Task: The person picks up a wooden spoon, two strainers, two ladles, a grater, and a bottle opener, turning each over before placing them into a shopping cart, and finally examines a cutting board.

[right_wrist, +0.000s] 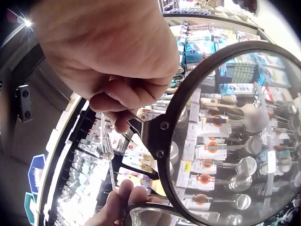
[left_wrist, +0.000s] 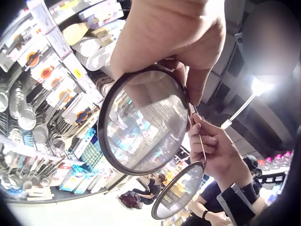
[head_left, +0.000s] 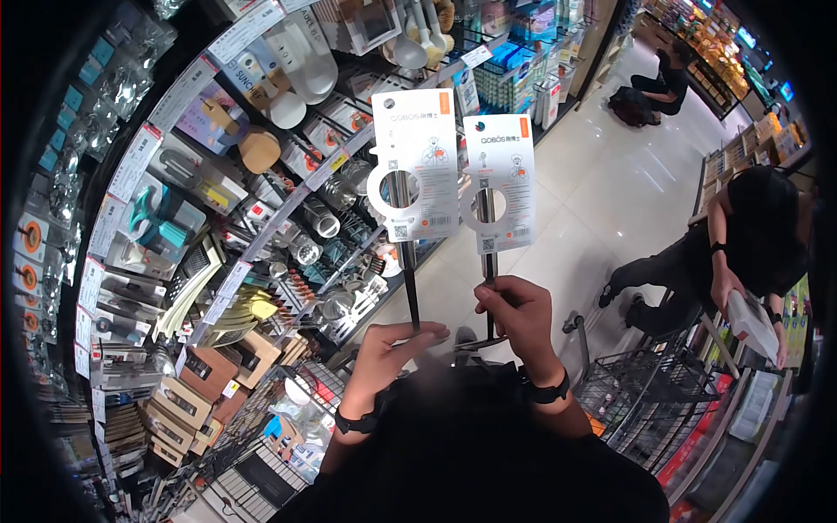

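My left hand (head_left: 391, 353) pinches the lower handle of a round fine-mesh skimmer (left_wrist: 146, 125), close to its dark rim. A second, similar skimmer (right_wrist: 186, 92) has its handle gripped between the thumb and curled fingers of my right hand (head_left: 520, 315). Both handles point away from my body, side by side. Each carries a white cardboard label, the left label (head_left: 436, 187) reaching a little farther out than the right label (head_left: 514, 183). In the head view the mesh discs are mostly hidden at my chest; both wrist views show them apart.
Shelves of packaged kitchen tools (head_left: 235, 148) curve along my left, with wooden boxes (head_left: 187, 401) lower down. A shopping cart (head_left: 641, 379) stands at right. Beyond it a person (head_left: 754, 218) holds a white box (head_left: 751, 322). Another person (head_left: 671, 83) crouches farther down the tiled aisle (head_left: 602, 174).
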The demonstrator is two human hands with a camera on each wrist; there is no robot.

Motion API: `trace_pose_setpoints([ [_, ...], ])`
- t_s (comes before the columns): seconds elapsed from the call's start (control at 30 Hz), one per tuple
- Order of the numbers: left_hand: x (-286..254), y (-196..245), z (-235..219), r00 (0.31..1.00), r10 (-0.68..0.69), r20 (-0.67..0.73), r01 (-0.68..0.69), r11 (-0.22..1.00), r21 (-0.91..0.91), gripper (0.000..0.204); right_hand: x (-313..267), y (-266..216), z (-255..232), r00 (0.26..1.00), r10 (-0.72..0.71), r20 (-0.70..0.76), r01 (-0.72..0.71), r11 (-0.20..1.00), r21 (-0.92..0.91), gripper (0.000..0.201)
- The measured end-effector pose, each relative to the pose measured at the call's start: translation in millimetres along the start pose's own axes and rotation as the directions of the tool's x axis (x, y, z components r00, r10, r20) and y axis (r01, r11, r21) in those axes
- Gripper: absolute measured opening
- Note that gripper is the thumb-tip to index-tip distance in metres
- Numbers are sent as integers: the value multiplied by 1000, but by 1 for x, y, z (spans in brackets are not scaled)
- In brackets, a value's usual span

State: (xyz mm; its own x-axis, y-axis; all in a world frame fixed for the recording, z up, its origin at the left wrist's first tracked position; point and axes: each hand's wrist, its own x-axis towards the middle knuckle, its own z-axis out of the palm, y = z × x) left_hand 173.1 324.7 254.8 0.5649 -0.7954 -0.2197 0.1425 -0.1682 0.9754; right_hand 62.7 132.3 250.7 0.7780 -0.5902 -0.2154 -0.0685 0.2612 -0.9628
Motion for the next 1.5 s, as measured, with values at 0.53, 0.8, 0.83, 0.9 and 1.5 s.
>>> trace_pose_setpoints([
  [0.53,-3,5,-7,1000,0,-29,0,1000,13,19,3,1,2,1000,-17,8,17,1000,-26,17],
  [0.8,-6,6,-12,1000,29,-11,-29,1000,8,18,10,-1,-9,995,-74,-60,70,996,-62,15],
  [0.83,-6,7,-12,999,32,-9,-32,999,23,17,11,0,-9,995,-76,-69,73,996,-53,15],
  [0.9,-7,8,-10,1000,20,-9,-20,1000,22,17,11,0,-8,993,-86,-77,82,995,-49,15],
  [1.5,2,9,2,993,-48,111,52,998,-37,18,15,-2,-6,989,-102,-105,92,991,-94,11],
])
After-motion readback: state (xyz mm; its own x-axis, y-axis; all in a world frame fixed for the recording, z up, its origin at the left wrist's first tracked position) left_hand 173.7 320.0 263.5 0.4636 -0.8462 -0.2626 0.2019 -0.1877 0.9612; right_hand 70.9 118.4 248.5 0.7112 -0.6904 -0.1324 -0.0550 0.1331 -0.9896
